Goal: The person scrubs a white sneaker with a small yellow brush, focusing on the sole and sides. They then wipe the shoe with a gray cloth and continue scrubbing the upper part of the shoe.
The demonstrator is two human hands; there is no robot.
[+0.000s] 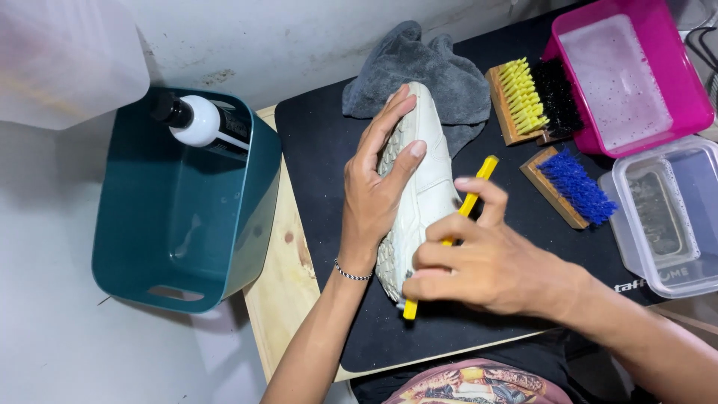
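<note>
A black mat (329,142) covered a pale wooden tabletop (280,292) by a white wall. The left hand (378,187) clasped a white shoe (426,187) on the mat; the right hand's (486,262) grip clenched a yellow brush (473,193) against it.

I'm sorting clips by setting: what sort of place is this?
Likely a home shoe-cleaning bench: a white sneaker on a black mat, scrub brushes beside a pink tub of soapy water, and a grey cloth.
</note>
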